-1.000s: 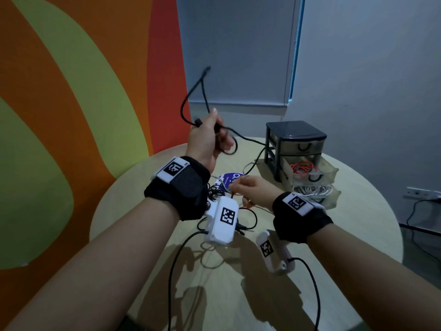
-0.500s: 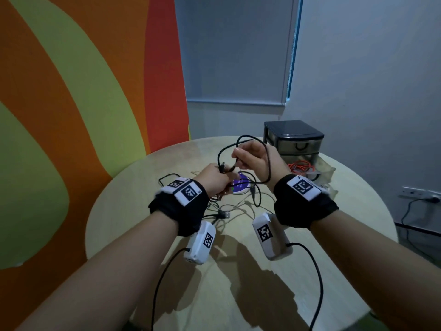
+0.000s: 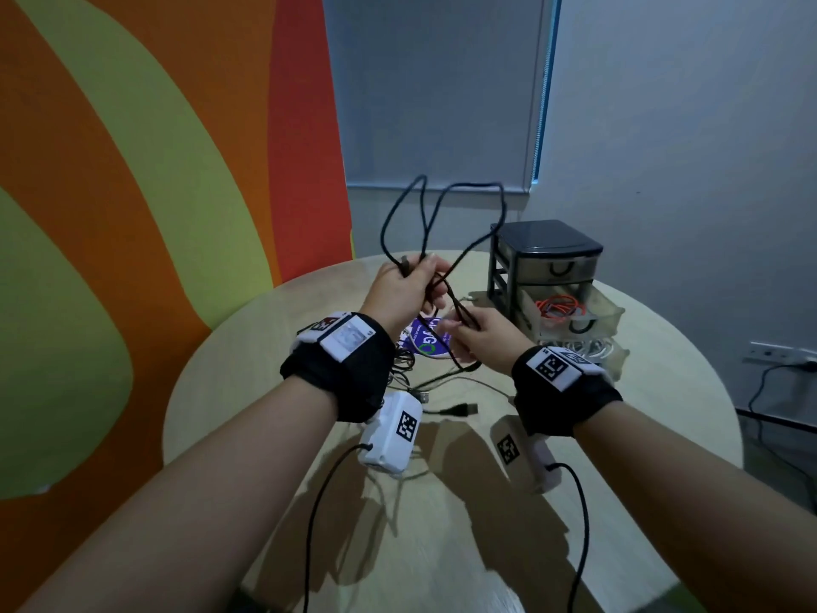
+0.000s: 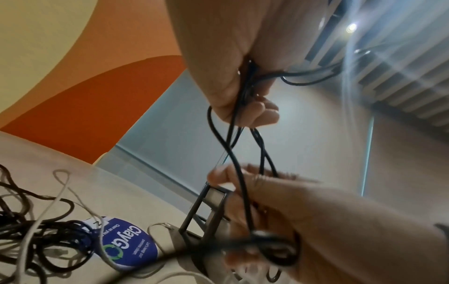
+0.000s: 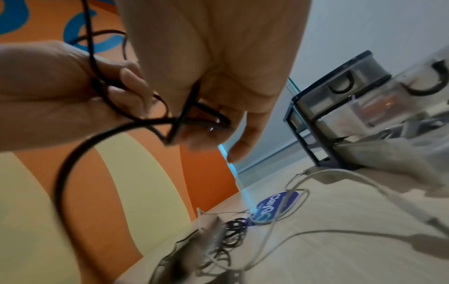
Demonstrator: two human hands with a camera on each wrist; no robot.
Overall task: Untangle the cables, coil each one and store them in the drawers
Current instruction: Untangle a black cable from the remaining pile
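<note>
Over the round pale wooden table (image 3: 663, 413), the person's left hand (image 3: 404, 294) is raised, fingers curled round several strands of a thin black cable (image 3: 446, 196); two loops of it stand up above the fist. Right hand (image 3: 479, 336) sits lower and just beside it, fingers pinching the same cable where it hangs down and bends into a loop beneath the palm. In the right wrist view that grip is blurred, so exactly which fingers close on the strand is hard to tell. On the table under the hands: a loose heap of tangled dark and pale cables (image 4: 41, 247), partly overlying a round blue printed sticker (image 4: 126, 244). A black USB plug (image 3: 462, 409) lies near the person's side of the heap. To the right stands a small dark plastic drawer unit (image 3: 546, 241), top drawer closed, two lower translucent drawers pulled out. An orange coiled cable (image 3: 559, 307) lies in the middle drawer; white cable (image 3: 588, 347) in the lowest.
</note>
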